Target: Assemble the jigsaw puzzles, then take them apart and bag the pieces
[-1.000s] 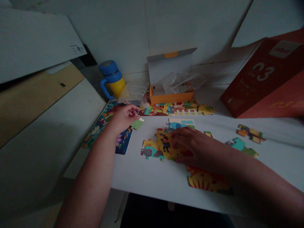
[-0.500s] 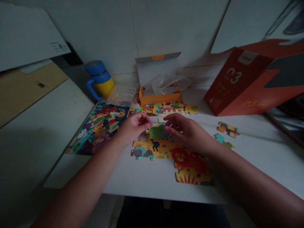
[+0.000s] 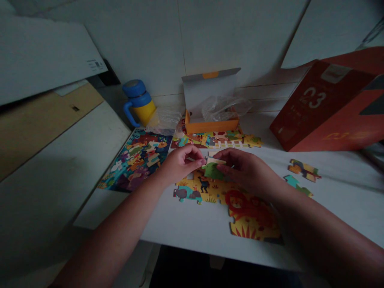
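A green jigsaw puzzle piece (image 3: 213, 170) is between my two hands, above the partly joined puzzle. My right hand (image 3: 244, 168) pinches its right side, thumb in front. My left hand (image 3: 183, 163) has thumb and forefinger closed at its upper left corner. Below them lie joined yellow pieces (image 3: 214, 191) with a small dark figure, and a grey hippo piece (image 3: 187, 193) on the left. A red lion section (image 3: 255, 216) spreads toward the table's front edge, partly behind my right forearm. The fingers hide some of the puzzle's upper part.
Loose puzzle pieces (image 3: 304, 169) lie on the right. A dark colourful picture sheet (image 3: 135, 160) is on the left, near a blue and yellow flask (image 3: 141, 105). Behind stands an open orange box (image 3: 211, 126) with clear plastic (image 3: 222, 108). A red carton (image 3: 315, 108) stands right.
My right fingers have closed onto the green piece, which now looks tilted up. My left fingertips stay by its left corner. The view has shifted slightly to the left.
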`<state>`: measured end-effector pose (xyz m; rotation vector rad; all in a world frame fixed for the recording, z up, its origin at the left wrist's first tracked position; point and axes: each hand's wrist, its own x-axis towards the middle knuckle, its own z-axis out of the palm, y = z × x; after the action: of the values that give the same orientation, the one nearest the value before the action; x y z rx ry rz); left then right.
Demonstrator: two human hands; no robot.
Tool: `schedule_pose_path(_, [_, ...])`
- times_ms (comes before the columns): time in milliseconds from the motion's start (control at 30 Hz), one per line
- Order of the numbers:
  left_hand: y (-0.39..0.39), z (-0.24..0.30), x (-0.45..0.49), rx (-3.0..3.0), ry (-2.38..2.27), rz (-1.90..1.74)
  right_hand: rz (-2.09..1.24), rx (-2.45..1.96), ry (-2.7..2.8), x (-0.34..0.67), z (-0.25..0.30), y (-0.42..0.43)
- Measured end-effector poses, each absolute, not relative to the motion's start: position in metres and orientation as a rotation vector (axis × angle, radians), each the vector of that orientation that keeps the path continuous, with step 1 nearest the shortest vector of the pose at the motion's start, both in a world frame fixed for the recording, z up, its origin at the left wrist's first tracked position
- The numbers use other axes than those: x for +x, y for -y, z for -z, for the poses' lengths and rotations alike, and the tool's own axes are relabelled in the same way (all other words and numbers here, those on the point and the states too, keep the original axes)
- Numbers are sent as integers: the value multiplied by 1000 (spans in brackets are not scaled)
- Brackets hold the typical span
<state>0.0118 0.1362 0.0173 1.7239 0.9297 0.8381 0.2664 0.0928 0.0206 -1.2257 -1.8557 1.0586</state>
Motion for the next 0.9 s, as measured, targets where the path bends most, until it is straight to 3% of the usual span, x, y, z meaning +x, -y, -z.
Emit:
schedule_pose_path(200, [-147, -26, -8, 1977, -1149, -886, -616, -1517, 1897, 319, -32, -116])
schedule_pose_path(900, [-153, -25, -20, 2323, -1254, -685, -529, -1655, 2132, 358, -35, -123])
